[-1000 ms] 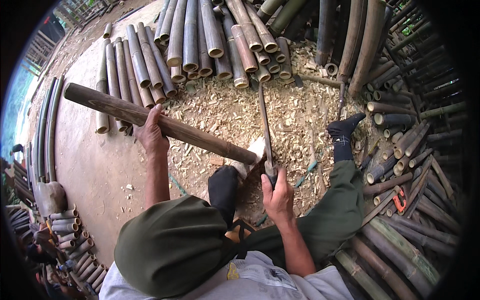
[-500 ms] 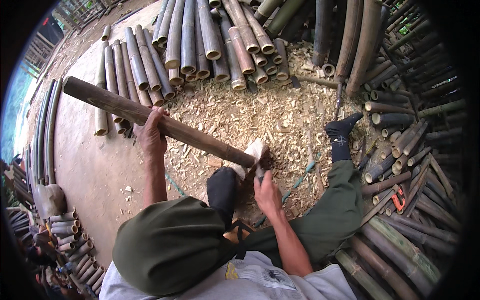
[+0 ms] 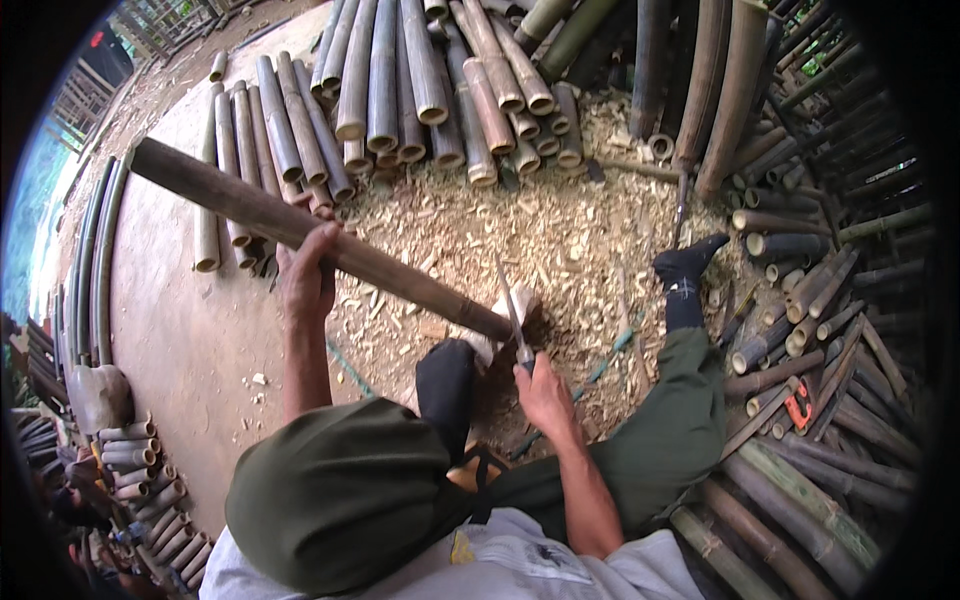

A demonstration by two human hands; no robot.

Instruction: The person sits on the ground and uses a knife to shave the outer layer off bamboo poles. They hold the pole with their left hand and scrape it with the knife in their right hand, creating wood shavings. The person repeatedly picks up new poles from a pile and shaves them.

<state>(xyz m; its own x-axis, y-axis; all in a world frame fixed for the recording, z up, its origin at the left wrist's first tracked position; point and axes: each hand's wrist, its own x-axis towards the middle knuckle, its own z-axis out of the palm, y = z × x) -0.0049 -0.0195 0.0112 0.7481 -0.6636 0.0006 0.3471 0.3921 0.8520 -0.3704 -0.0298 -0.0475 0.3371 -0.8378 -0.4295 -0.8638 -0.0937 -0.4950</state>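
Observation:
A long brown bamboo pole [image 3: 400, 285] slants from upper left down to the middle. My left hand [image 3: 308, 270] is closed around it near its midpoint. The pole's lower end lies against a pale wood block [image 3: 522, 300], which it partly covers. In my right hand [image 3: 547, 395] is a knife [image 3: 515, 315], gripped by its dark handle. Its narrow blade points up and away, just beside the pole's end and in front of the block. My dark-socked left foot [image 3: 445, 385] rests close to the block.
Wood chips [image 3: 450, 225] cover the ground ahead. Stacked bamboo tubes [image 3: 385, 90] lie at the far side, with more bamboo pieces [image 3: 800, 290] piled at right. An orange-handled saw [image 3: 798, 400] rests among them. My right foot [image 3: 690, 262] is stretched out among the chips.
The knife has come away from the pole's end, and its blade now stands visible, pointing up. My right hand has shifted slightly right and nearer. The pole stays almost in place.

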